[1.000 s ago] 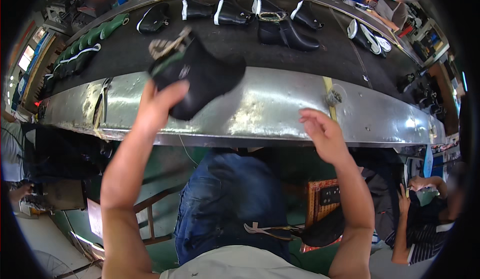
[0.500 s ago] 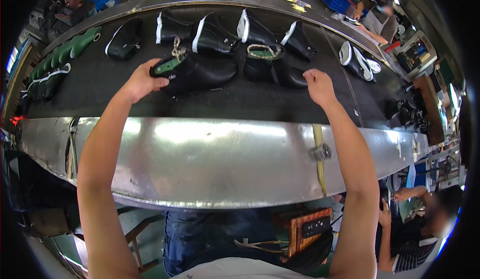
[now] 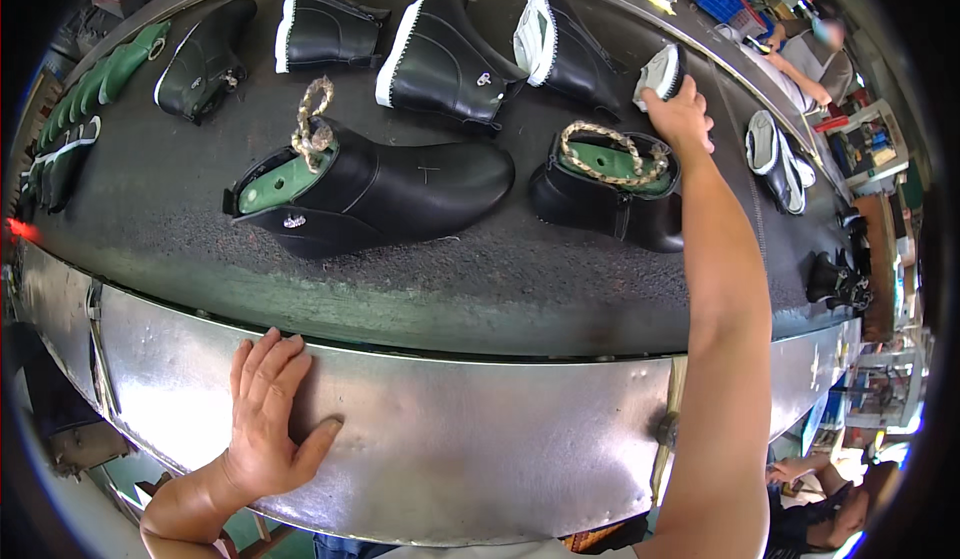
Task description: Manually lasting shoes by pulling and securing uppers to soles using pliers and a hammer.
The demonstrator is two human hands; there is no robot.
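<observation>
at the far right of the dark surface [image 3: 150, 209], our right hand [image 3: 684, 124] has its fingers clasped on a white-soled boot [image 3: 662, 71]; our left hand [image 3: 268, 419] lies released on the metal ledge [image 3: 450, 449]. drawing back low, our forearm [image 3: 722, 249] could knock the rope-looped boot [image 3: 582, 209] below it, and a one-ended hold might let ours slip.
</observation>
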